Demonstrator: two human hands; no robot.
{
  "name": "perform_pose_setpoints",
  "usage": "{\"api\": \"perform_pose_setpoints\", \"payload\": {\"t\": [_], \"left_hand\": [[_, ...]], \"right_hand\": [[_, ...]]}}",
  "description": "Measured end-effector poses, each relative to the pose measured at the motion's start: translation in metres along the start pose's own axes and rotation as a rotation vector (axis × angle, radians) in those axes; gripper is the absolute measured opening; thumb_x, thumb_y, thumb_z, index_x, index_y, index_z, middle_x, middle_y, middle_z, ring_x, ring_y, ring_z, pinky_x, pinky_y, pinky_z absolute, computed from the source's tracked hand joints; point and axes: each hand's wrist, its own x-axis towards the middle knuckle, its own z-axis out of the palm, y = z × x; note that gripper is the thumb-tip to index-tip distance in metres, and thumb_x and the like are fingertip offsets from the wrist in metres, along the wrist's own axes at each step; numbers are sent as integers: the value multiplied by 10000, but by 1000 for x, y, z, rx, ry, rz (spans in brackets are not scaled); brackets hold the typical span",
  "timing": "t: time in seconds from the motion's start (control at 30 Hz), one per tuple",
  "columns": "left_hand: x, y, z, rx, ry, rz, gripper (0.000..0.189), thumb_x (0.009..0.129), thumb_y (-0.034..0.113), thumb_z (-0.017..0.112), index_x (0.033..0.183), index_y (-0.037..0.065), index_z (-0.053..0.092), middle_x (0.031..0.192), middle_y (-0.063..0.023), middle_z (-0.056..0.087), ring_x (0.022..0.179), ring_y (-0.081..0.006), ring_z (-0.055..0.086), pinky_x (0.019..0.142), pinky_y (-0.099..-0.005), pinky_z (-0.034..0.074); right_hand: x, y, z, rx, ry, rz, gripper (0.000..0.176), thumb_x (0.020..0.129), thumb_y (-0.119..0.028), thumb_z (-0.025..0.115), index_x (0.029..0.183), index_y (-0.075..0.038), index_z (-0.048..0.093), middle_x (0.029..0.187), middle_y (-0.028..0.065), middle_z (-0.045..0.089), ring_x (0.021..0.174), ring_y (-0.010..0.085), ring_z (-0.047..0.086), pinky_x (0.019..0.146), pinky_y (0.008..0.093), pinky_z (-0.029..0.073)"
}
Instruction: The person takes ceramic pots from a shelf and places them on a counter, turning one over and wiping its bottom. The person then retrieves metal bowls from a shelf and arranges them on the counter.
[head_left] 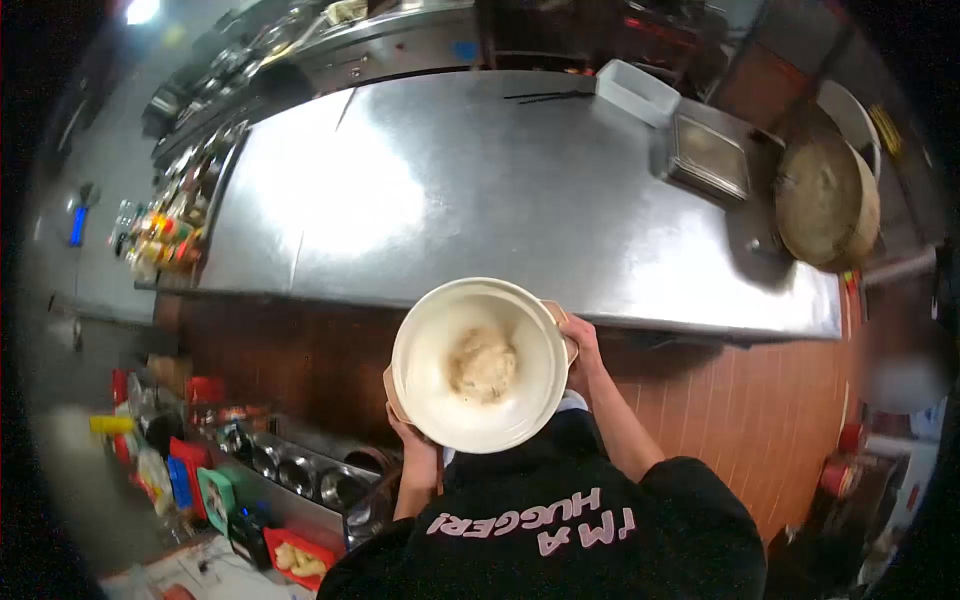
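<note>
A cream-coloured round pot (415, 345) with a pale pinkish outside and two side handles is held in front of my body, just off the near edge of the steel table. A pale, lumpy mass (484, 366) lies at its bottom. My right hand (580, 350) is closed round the handle on the right side. Under the left handle, my left hand (414, 436) grips the pot, its fingers partly hidden by the rim and wall.
Across the steel table (500, 180) lie dark sticks (548, 97), a white bin (636, 92), a rectangular metal container (708, 158) and a large round pan (820, 200). Bottles (165, 240) stand at the left. Metal pots and a red tray (300, 558) are at lower left.
</note>
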Motion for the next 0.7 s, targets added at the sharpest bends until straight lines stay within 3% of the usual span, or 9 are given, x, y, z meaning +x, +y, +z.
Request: {"api": "perform_pose_setpoints", "payload": {"t": [0.1,0.13,0.17,0.23,0.27,0.3,0.4,0.63,0.7], "left_hand": [[27,-4,-32,-167,-98,-238,508,912,378,296,1278,40,395,1194,-174,519,1039,-274,565,870,-410,497],[46,7,-27,-113,-4,-379,575,850,479,301,1262,118,477,1252,-127,512,1090,-324,528,923,-458,444],[64,8,-13,-175,127,-481,574,845,476,328,1263,111,476,1249,-124,517,1095,-325,523,932,-466,429],[99,-6,-22,-204,-4,-540,566,842,476,357,1253,108,487,1229,-119,531,1091,-315,525,930,-452,428],[109,-1,-12,-46,119,-565,546,842,478,372,1207,101,524,1184,-116,561,1069,-299,538,914,-448,437],[139,-45,-62,-218,36,-640,583,837,521,332,1218,122,521,1202,-131,543,1044,-327,540,869,-473,451],[167,-36,-34,-234,-38,-722,498,866,444,359,1142,86,569,1089,-110,610,988,-288,577,869,-429,461],[223,-29,-21,-157,-109,-704,493,865,439,364,1161,93,552,1134,-110,590,1031,-282,556,886,-432,452],[237,-30,-18,-170,-113,-751,502,866,442,363,1181,93,539,1145,-109,584,1047,-283,552,900,-430,447]], "right_hand": [[-6,42,-18,78,69,-120,403,763,-149,557,1104,66,572,934,114,637,783,180,632,692,295,524],[-5,50,-18,138,166,-173,380,773,-151,550,1089,58,581,939,113,638,786,183,633,699,298,526],[28,67,-58,93,141,-218,369,787,-158,530,1082,58,583,955,117,636,806,193,633,729,304,522],[30,50,-58,107,189,-206,369,805,-169,511,1088,58,572,961,117,634,832,196,628,773,303,514],[29,41,-48,104,189,-204,369,805,-169,511,1088,58,572,961,117,634,832,196,628,773,303,514],[29,44,-41,190,179,-153,378,807,-193,519,1087,56,567,963,121,634,845,203,628,778,308,516],[51,44,-62,192,186,-183,407,806,-245,534,1084,50,559,971,135,633,858,220,631,771,324,527],[63,32,-4,224,271,-238,445,785,-339,520,1061,7,567,940,151,634,790,250,640,704,360,547],[88,55,-38,228,290,-248,429,790,-313,526,1049,25,571,935,158,636,798,251,642,712,353,547]]}}
